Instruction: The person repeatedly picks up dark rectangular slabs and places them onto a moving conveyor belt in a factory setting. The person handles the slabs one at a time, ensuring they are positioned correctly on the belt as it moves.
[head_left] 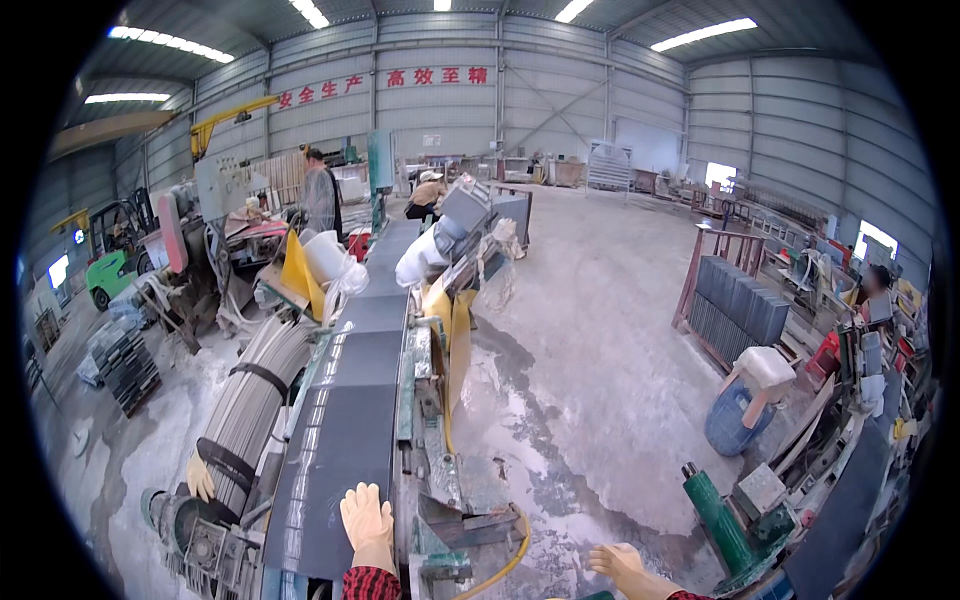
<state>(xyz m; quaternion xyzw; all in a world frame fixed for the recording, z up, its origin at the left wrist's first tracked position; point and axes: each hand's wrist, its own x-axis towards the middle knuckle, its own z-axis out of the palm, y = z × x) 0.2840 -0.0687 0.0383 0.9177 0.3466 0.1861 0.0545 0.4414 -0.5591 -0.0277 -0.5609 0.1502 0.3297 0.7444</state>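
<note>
Both my hands wear cream-coloured gloves, with red plaid sleeves behind them. My left hand lies with its fingers stretched out on the near end of a dark grey slab, by its right edge. More dark slabs sit in a line beyond it, along a narrow conveyor with a green side frame. Off to the right of the conveyor, my right hand is held out low with its fingers extended and nothing in them. Another cream glove rests beside a strapped bundle of grey strips on the left.
A machine with a grey motor straddles the line farther on. One person stands beside it, another crouches. To the right are a rack of dark slabs, a blue barrel and a green machine post. A yellow hose curves nearby.
</note>
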